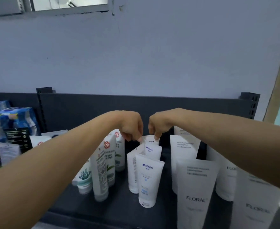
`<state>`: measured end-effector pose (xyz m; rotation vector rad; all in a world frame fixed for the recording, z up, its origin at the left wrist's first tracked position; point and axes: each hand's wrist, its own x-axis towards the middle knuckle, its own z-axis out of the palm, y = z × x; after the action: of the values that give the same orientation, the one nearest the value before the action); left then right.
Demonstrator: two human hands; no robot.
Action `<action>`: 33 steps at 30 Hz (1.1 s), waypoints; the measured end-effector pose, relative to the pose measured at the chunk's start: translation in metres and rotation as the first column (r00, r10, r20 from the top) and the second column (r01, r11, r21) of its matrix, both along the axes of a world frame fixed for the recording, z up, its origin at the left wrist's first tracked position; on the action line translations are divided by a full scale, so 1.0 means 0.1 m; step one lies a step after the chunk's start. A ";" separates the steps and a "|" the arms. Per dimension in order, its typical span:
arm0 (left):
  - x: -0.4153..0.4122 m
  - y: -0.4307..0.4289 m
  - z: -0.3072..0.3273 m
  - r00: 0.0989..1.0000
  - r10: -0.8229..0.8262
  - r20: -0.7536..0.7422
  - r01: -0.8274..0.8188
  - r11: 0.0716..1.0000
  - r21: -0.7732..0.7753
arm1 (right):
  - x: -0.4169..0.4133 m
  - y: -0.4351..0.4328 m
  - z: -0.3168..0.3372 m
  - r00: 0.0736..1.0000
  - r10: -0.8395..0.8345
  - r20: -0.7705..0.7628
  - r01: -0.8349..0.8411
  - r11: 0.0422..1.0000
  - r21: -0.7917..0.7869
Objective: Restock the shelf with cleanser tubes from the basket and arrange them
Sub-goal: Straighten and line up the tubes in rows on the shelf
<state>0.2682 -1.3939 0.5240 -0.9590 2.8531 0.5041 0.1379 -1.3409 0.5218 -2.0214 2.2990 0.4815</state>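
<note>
Cleanser tubes [150, 179] largely ranked on shelf [119, 205], left hand [131, 128] and right hand [159, 126] pinching top of rear tube [150, 141], arranging seemingly unfinished.

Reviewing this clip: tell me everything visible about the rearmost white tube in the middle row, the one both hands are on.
The rearmost white plastic tube stands upright at the back of the middle row on the dark shelf, flat crimped end up. Only its top strip shows, matte white with small dark lettering; a like tube in front hides the body and cap. The left hand pinches its upper left corner, and the right hand pinches its top edge further right.
</note>
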 end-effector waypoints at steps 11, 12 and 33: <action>-0.28 -0.14 -0.12 0.989 -0.128 -0.072 0.132 0.989 0.063 | -0.17 -0.35 -0.13 0.999 -0.053 -0.003 0.053 0.998 -0.041; -0.28 -0.17 -0.13 0.990 -0.129 -0.059 0.133 0.989 0.071 | -0.20 -0.41 -0.15 0.997 -0.071 -0.041 0.069 0.997 -0.046; -0.37 -0.39 -0.24 0.989 -0.072 -0.131 0.080 0.995 0.057 | -0.40 -0.49 0.07 0.982 -0.184 0.045 0.189 0.958 -0.217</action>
<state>0.2312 -1.4327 0.4998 -0.8328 2.9539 0.6663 0.0980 -1.3901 0.5287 -1.8526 2.5971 0.1965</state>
